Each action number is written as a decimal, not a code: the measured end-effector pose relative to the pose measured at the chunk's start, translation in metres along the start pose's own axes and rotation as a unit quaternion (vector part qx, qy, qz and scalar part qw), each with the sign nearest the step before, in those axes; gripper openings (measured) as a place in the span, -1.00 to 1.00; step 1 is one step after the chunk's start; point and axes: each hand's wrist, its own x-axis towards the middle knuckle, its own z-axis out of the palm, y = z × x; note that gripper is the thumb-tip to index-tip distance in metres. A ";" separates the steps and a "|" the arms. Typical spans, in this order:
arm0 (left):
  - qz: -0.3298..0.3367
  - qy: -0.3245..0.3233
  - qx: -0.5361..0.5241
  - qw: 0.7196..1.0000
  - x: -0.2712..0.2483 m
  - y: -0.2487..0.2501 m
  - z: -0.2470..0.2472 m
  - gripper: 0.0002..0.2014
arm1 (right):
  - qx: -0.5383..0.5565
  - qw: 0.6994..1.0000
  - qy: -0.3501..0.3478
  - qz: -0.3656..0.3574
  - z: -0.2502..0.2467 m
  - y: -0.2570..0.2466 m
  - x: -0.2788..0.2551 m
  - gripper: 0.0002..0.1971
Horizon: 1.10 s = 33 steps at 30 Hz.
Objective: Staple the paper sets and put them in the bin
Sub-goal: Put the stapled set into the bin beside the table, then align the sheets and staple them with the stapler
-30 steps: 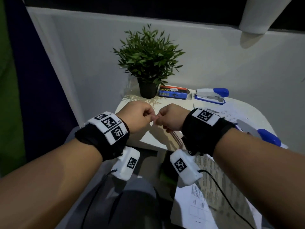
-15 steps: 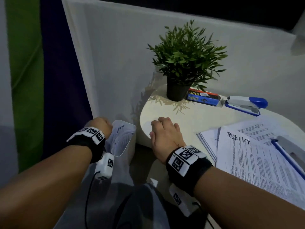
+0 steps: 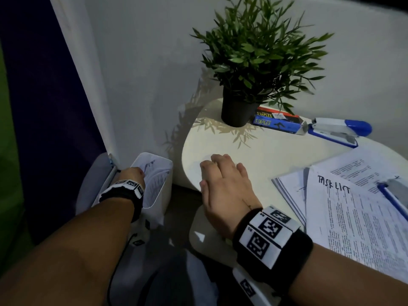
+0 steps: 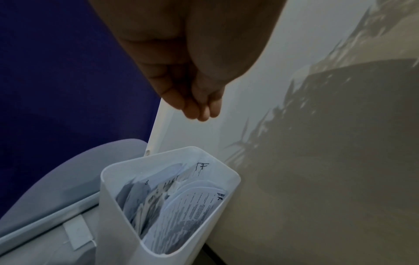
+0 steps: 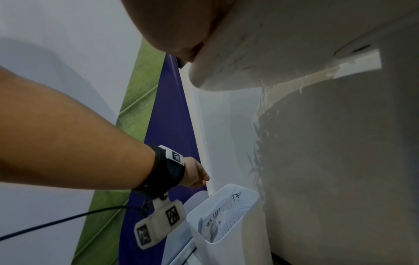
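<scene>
My left hand (image 4: 181, 75) still hangs over the bin (image 4: 127, 211), fingers loose, holding nothing; paper sets (image 4: 181, 213) inside. Right hand (image 3: 225, 186) stays flat on table (image 3: 265, 151).

Two hands show: the left hand (image 3: 132, 176) hangs over one white bin (image 3: 162, 171), fingers (image 4: 199, 109) loose and just above its rim, and the right hand (image 3: 223, 184) lies flat on one round table (image 3: 260, 151). Beyond the right fingers (image 3: 217, 161) stands one potted plant (image 3: 258, 62). To the right of them lies one box of staples (image 3: 277, 122). Two blue staplers (image 3: 340, 131) are on the table, the second (image 3: 395, 195) lying on the papers. Below the left fingers the bin holds several curled paper sets (image 4: 181, 206); their number cannot be told. Right of the right fingers lie two overlapping paper stacks (image 3: 344, 217).
</scene>
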 end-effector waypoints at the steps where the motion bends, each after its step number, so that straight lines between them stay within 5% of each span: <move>1: -0.006 -0.011 -0.005 1.000 0.005 -0.002 0.001 -0.70 | 0.003 1.000 -0.011 0.005 -0.001 -0.001 -0.001 -0.40; 8: -0.025 -0.034 -0.054 0.998 0.001 -0.008 -0.013 -0.54 | 0.002 1.000 -0.013 0.006 -0.002 -0.003 -0.001 -0.43; 14: -0.042 0.111 -0.271 0.955 -0.051 0.018 -0.064 -0.73 | 0.019 1.000 -0.003 0.016 -0.004 -0.005 -0.003 -0.45; 18: 0.031 0.177 -0.365 0.914 -0.106 0.067 -0.116 -0.89 | 0.075 0.995 -0.055 0.030 -0.018 0.002 0.002 -0.56; 20: 0.083 0.173 -0.393 0.899 -0.137 0.100 -0.142 -0.85 | 0.255 0.961 -0.075 0.080 -0.037 0.010 0.002 -0.63; 22: 0.139 0.154 -0.412 0.887 -0.167 0.136 -0.161 -0.77 | 0.430 0.892 -0.051 0.127 -0.067 0.019 -0.010 -0.79; 24: 0.201 0.107 -0.404 0.886 -0.194 0.172 -0.166 -0.72 | 0.480 0.866 -0.013 0.140 -0.102 0.037 -0.031 -0.90; 26: 0.270 0.049 -0.374 0.886 -0.218 0.209 -0.161 -0.70 | 0.417 0.898 0.031 0.139 -0.137 0.065 -0.056 -0.87; 29: 0.359 -0.012 -0.209 0.910 -0.246 0.259 -0.144 -0.59 | 0.169 0.957 0.076 0.225 -0.176 0.129 -0.095 -0.82; 33: 0.425 -0.052 -0.003 0.904 -0.265 0.312 -0.114 -0.43 | -0.059 0.932 -0.020 0.358 -0.181 0.211 -0.139 -0.61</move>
